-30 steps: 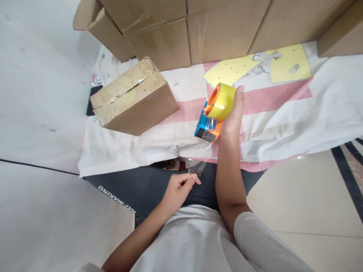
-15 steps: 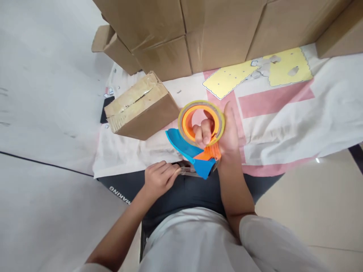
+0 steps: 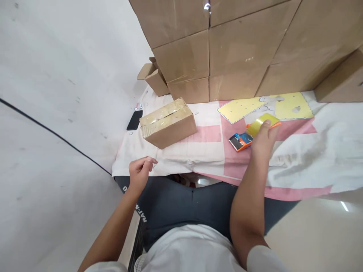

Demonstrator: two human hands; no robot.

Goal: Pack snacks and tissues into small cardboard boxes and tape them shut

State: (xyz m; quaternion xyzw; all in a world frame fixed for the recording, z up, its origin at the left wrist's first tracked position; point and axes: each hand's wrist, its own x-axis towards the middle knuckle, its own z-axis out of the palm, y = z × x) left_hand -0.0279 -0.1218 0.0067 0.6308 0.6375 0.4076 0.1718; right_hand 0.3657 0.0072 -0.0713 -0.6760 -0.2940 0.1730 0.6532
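My right hand [image 3: 263, 138] grips a tape dispenser [image 3: 244, 140] in blue and orange, its thumb on the yellowish roll of packing tape [image 3: 262, 124]. The dispenser is over the pink and white cloth, its toothed cutter end turned left. My left hand [image 3: 141, 170] is at the cloth's front edge, fingers curled and thumb against the index finger. Whether anything thin is pinched there, I cannot make out. Beyond that hand, apart from it, sits a taped cardboard box [image 3: 170, 130] with a rough, worn top.
Stacked cardboard boxes [image 3: 235, 53] form a wall at the back. A small box with raised flaps [image 3: 155, 79] stands by the white wall. Near it lies a black phone-like slab [image 3: 134, 120]. Yellow torn printed pieces [image 3: 293, 105] show on the cloth [image 3: 297, 162].
My right hand has carried the tape dispenser right and turned it on its side. My left hand has moved left, away from the dispenser and the clear strip by it. The view has shifted.
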